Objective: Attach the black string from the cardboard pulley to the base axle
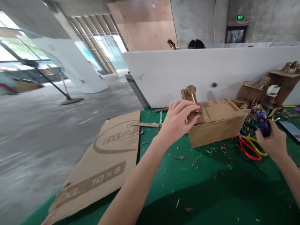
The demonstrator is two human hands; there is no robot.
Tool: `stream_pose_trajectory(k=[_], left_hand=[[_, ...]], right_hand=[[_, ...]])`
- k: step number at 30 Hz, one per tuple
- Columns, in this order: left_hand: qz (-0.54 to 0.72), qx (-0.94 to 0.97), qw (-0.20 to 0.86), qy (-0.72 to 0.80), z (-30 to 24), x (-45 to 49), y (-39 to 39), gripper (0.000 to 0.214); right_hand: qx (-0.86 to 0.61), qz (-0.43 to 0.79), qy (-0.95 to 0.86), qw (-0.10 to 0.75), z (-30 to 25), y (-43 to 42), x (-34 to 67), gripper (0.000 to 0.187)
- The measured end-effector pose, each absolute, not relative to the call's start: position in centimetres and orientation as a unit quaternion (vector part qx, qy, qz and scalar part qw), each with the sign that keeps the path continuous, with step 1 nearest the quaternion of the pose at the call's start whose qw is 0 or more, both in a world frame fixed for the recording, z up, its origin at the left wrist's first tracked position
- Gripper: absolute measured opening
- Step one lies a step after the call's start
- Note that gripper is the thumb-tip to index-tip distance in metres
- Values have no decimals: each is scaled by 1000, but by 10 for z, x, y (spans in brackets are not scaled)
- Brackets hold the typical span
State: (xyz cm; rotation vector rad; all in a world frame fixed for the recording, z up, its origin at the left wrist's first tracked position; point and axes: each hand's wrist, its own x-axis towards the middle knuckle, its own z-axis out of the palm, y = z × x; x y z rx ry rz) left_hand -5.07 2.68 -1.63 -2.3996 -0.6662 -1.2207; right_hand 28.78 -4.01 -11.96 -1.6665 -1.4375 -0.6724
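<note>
My left hand (179,120) is over the left end of a cardboard box model (217,129). Its thumb and fingertips close on a small brown piece (198,112), whose kind I cannot make out. Just behind these fingers, a cardboard upright with round discs (191,89) and a thin pale stick rises from the model. My right hand (273,140) grips a blue glue gun (262,122) to the right of the box, apart from it. Strands and scraps clutter the area around the gun's front end.
Scissors with red and yellow handles (250,150) lie below the glue gun. A large cardboard sheet (110,156) covers the left of the green table (187,187). Cardboard models (253,92), a bottle (269,97) and a phone (290,129) are at right. A white partition (168,78) stands behind.
</note>
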Motion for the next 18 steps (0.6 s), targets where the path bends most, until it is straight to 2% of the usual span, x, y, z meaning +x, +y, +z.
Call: stream_pose_trajectory(k=[9, 18], left_hand=[[-408, -853, 210, -248, -16, -50, 25, 15], [-377, -848, 110, -355, -8, -46, 15, 10]], right_hand=[[-646, -274, -605, 377, -122, -40, 282, 33], [-615, -288, -631, 374, -124, -41, 279, 36]])
